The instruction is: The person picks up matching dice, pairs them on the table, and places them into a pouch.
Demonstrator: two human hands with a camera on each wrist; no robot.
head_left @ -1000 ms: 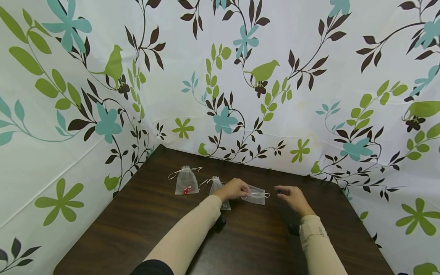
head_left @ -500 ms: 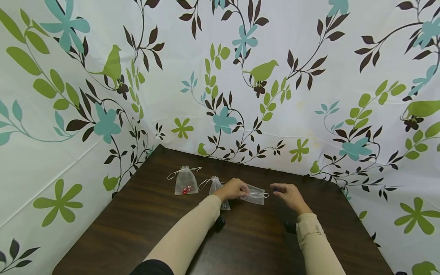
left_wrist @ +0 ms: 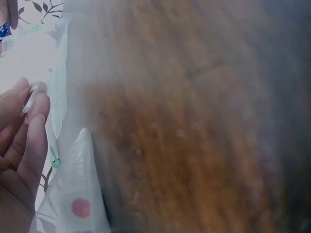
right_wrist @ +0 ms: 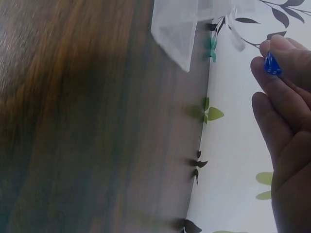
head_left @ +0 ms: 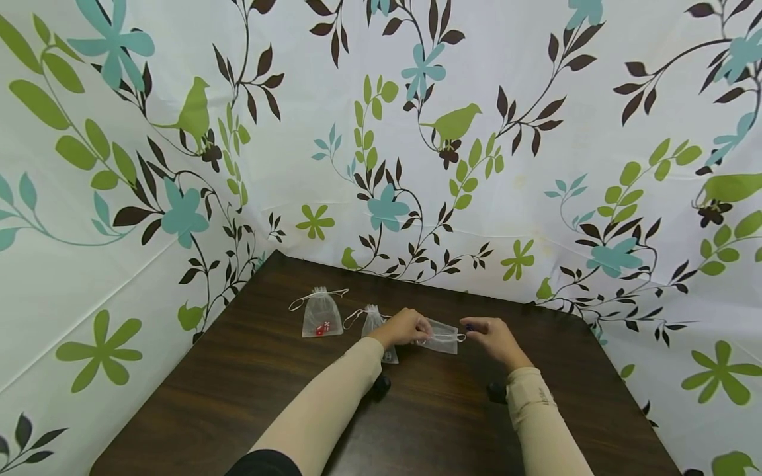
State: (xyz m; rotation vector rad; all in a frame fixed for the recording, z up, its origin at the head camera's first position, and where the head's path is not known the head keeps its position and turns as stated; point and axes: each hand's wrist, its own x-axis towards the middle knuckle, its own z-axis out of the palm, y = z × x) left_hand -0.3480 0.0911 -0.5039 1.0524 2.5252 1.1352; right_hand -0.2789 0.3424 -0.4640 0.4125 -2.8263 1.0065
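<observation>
My left hand (head_left: 407,326) pinches the edge of a sheer white drawstring pouch (head_left: 443,340) between thumb and fingertips; the pinched fold (left_wrist: 30,100) shows in the left wrist view. Just right of the pouch's cord end, my right hand (head_left: 495,341) holds a small blue die (right_wrist: 272,64) with white pips between thumb and index finger. A second pouch (head_left: 374,320) lies partly hidden under my left hand and forearm; in the left wrist view a red round spot (left_wrist: 81,208) shows through the near pouch.
Further left on the dark wooden table (head_left: 250,370) lies a third sheer pouch (head_left: 321,309) with red dice (head_left: 323,328) inside, its cord looped at the top. A white cloth (head_left: 381,132) printed with leaves, flowers and birds hangs behind the table and along its sides.
My right hand has moved left with the blue die, up to the cord end of the pouch. My left hand stays in place on the pouch.
</observation>
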